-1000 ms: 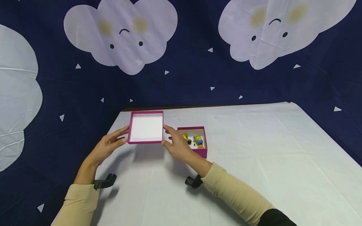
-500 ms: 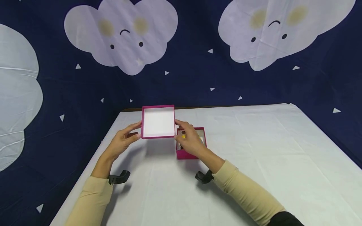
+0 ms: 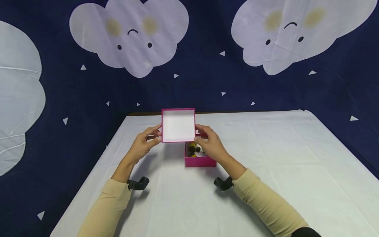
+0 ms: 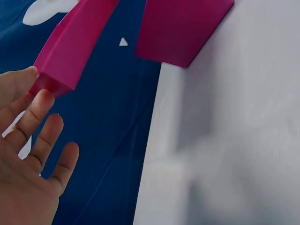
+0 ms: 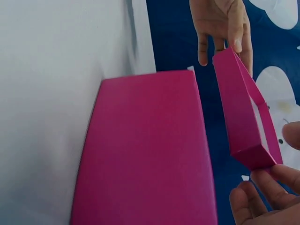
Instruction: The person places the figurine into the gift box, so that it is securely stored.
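Note:
Between both hands a pink box lid (image 3: pixel 178 125) is held up, its white inside facing the head camera. My left hand (image 3: pixel 143 143) pinches the lid's left side between thumb and fingers; in the left wrist view the remaining fingers spread loosely. On the opposite side my right hand (image 3: pixel 211 143) grips the lid's edge with thumb and fingertips. Behind and below the lid, a pink box (image 3: pixel 200 161) stands on the table, partly covered by the lid and the right hand. Small yellow and black toy figures (image 3: pixel 192 148) lie inside it; some are hidden.
A white cloth covers the table (image 3: pixel 266 171), whose far edge meets a dark blue curtain (image 3: pixel 201 89) printed with clouds. Black camera straps (image 3: pixel 139 183) sit on both wrists.
Both hands have carried the lid to the right and slightly up, from left of the box to partly in front of it. The box has stayed in place.

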`<state>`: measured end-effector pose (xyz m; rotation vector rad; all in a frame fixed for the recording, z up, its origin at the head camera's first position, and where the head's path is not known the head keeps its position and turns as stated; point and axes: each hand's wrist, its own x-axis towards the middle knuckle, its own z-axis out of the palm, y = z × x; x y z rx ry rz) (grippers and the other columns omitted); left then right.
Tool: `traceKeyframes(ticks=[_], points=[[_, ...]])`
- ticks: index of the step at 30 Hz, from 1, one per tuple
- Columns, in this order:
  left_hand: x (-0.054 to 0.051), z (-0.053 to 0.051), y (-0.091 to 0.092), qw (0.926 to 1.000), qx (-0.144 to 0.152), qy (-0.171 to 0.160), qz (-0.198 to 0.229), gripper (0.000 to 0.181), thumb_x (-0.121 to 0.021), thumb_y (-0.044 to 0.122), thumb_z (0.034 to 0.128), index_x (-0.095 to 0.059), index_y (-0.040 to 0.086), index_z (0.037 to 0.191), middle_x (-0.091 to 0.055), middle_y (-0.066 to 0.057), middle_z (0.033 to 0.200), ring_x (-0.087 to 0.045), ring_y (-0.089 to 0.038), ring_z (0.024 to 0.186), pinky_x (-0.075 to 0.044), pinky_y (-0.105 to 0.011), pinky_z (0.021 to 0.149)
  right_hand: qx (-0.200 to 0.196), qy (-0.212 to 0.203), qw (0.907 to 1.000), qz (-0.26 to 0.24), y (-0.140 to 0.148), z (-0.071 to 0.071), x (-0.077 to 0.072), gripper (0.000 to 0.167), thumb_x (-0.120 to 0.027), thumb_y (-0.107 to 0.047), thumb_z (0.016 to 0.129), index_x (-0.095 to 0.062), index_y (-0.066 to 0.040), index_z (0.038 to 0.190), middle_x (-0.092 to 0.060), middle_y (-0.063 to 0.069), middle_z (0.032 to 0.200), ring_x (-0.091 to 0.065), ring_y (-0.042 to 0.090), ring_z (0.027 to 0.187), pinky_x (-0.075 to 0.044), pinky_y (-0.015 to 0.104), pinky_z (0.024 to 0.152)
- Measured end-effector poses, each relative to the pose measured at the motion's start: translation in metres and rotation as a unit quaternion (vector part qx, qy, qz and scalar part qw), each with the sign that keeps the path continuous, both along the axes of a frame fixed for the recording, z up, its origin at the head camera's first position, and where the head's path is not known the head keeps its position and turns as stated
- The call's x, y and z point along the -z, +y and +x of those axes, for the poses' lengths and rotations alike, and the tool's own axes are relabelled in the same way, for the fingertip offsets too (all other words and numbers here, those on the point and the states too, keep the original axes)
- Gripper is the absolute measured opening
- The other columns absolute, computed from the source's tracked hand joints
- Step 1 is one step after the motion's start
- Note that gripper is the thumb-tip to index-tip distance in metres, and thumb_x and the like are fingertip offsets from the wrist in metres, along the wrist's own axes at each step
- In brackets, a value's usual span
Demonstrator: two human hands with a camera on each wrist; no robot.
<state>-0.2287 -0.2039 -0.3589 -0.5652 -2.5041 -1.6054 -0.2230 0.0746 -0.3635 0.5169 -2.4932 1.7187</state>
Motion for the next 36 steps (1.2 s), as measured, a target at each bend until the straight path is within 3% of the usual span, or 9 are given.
traceKeyframes(ticks=[8, 15, 27, 36], points=[[-0.005, 0.001, 0.018, 0.9988, -0.007, -0.046, -0.014, 0.052, -0.060, 0.019, 0.0927, -0.044, 0.013, 0.142, -0.059, -0.022, 0.122, -0.050, -0.033, 0.120, -0.037, -0.050, 0.106, 0.024, -0.012, 0.9993, -0.025, 0.010, -0.002, 0.001, 0.050, -0.061, -0.025, 0.091, -0.047, -0.016, 0.138, -0.052, 0.009, 0.137, -0.054, 0.031, 0.121, -0.046, 0.044, 0.102], [-0.001, 0.000, 0.026, 0.9973, -0.002, -0.072, -0.013, 0.049, -0.057, 0.034, 0.0938, -0.047, 0.022, 0.140, -0.060, -0.015, 0.129, -0.055, -0.032, 0.119, -0.043, -0.051, 0.102, 0.047, -0.031, 0.9972, -0.048, 0.017, -0.003, 0.000, 0.046, -0.061, -0.035, 0.091, -0.052, -0.017, 0.133, -0.058, 0.009, 0.127, -0.057, 0.027, 0.114, -0.047, 0.044, 0.099], [-0.003, 0.000, 0.043, 0.9973, 0.006, -0.073, -0.001, 0.048, -0.053, 0.036, 0.0958, -0.047, 0.018, 0.140, -0.050, -0.011, 0.142, -0.046, -0.031, 0.132, -0.038, -0.052, 0.107, 0.059, -0.011, 0.9935, -0.097, 0.029, -0.007, 0.003, 0.045, -0.061, -0.030, 0.092, -0.052, -0.009, 0.130, -0.059, 0.014, 0.130, -0.055, 0.027, 0.120, -0.043, 0.042, 0.105], [-0.003, 0.000, 0.055, 0.9980, -0.014, -0.057, 0.023, 0.041, -0.053, 0.037, 0.0956, -0.057, 0.009, 0.126, -0.058, -0.013, 0.132, -0.051, -0.028, 0.125, -0.041, -0.049, 0.105, 0.094, -0.003, 0.9907, -0.099, 0.036, -0.010, 0.008, 0.040, -0.059, -0.032, 0.093, -0.056, -0.004, 0.121, -0.061, 0.016, 0.122, -0.057, 0.026, 0.115, -0.043, 0.040, 0.102]])
